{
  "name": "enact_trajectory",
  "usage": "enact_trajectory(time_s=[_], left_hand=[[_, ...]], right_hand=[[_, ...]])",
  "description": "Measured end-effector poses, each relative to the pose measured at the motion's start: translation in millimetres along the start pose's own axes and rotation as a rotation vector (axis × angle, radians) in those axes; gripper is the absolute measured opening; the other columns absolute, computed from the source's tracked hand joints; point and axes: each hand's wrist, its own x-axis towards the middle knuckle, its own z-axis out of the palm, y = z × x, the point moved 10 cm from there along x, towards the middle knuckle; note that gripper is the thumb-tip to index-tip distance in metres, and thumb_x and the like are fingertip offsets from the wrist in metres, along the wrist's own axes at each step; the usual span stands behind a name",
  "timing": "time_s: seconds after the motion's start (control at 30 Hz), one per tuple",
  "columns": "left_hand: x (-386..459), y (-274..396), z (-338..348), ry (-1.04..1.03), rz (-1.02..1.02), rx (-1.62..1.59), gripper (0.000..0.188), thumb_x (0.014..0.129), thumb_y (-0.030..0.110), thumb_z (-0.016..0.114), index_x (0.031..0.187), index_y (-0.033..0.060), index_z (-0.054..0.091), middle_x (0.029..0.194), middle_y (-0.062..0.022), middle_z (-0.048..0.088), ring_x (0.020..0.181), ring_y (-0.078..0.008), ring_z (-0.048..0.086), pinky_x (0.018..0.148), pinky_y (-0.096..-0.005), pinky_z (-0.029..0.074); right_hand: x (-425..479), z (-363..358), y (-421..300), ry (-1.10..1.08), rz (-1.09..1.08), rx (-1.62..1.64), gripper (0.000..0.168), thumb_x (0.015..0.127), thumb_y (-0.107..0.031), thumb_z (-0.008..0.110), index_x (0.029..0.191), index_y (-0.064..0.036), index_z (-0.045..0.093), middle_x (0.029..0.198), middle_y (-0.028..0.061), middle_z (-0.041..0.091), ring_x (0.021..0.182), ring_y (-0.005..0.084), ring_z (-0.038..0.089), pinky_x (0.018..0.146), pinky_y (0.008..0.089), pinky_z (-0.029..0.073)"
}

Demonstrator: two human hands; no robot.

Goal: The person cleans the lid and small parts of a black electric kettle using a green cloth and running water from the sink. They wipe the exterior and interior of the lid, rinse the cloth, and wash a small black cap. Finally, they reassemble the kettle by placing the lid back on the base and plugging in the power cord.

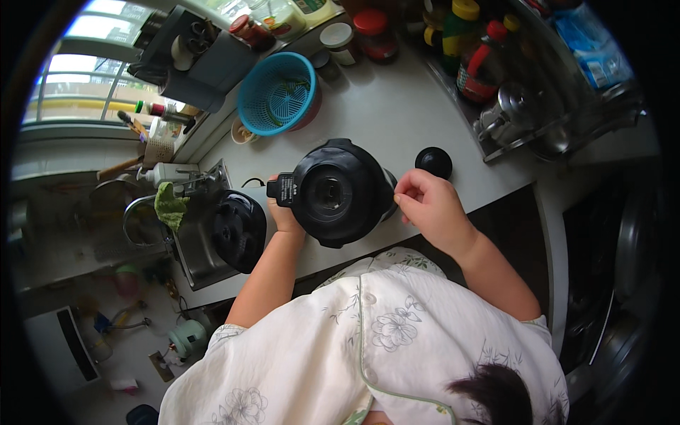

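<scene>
In front of me stands a blender jar with a round black lid, seen from above. The lid has an opening in its middle, with clear plastic or glass visible down inside. My left hand grips the jar on its left side, partly hidden under a tab that bears writing. Beside the lid's right edge, my right hand has its fingers curled and its thumb against the index finger; whether the tips touch the jar is unclear. A small round black cap lies on the counter just beyond that hand.
The blender's motor base stands left, by the steel sink. Behind are a blue plastic colander, a small bowl, a knife block and several jars. Bottles and a metal rack occupy the right side.
</scene>
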Motion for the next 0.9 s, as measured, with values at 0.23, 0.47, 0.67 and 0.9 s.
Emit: enact_trajectory(time_s=[0.23, 0.47, 0.67, 0.9], left_hand=[[-32.8, 1.3, 10.0, 0.257, 0.104, -0.350, 0.013, 0.087, 0.020, 0.053, 0.079, 0.0103, 0.055, 0.076, -0.0014, 0.058, 0.075, -0.0118, 0.056, 0.074, -0.0281, 0.048], [-89.3, 42.9, 46.5, -0.090, 0.322, 0.765, 0.026, 0.075, 0.000, 0.068, 0.097, 0.0023, 0.053, 0.081, -0.0018, 0.063, 0.073, -0.0076, 0.056, 0.067, -0.0246, 0.047], [-115.4, 18.0, 84.9, -0.607, -0.088, 0.906, 0.020, 0.073, 0.015, 0.073, 0.088, 0.0048, 0.065, 0.079, -0.0064, 0.068, 0.072, -0.0184, 0.063, 0.070, -0.0316, 0.050], [-110.5, 4.3, 72.6, -0.337, 0.035, 0.962, 0.019, 0.074, 0.019, 0.068, 0.078, 0.0018, 0.061, 0.068, -0.0125, 0.063, 0.062, -0.0252, 0.061, 0.062, -0.0345, 0.048]], right_hand=[[1.0, -5.1, -2.3, 0.346, -0.208, -0.023, 0.027, 0.075, 0.001, 0.057, 0.102, 0.004, 0.060, 0.088, 0.0111, 0.059, 0.077, 0.0156, 0.059, 0.068, 0.0268, 0.049], [57.9, -0.1, -36.8, 0.320, -0.308, -0.328, 0.034, 0.078, -0.012, 0.056, 0.107, 0.004, 0.063, 0.093, 0.0169, 0.063, 0.080, 0.0237, 0.061, 0.075, 0.0316, 0.048], [89.0, 66.9, -73.8, -0.123, -0.112, -0.568, 0.041, 0.078, -0.027, 0.064, 0.101, 0.007, 0.062, 0.093, 0.0194, 0.064, 0.083, 0.0278, 0.063, 0.076, 0.0331, 0.048], [86.3, 108.2, -103.5, -0.070, -0.266, -1.450, 0.031, 0.075, -0.021, 0.064, 0.092, 0.004, 0.060, 0.100, 0.0205, 0.061, 0.097, 0.0366, 0.057, 0.085, 0.0406, 0.047]])
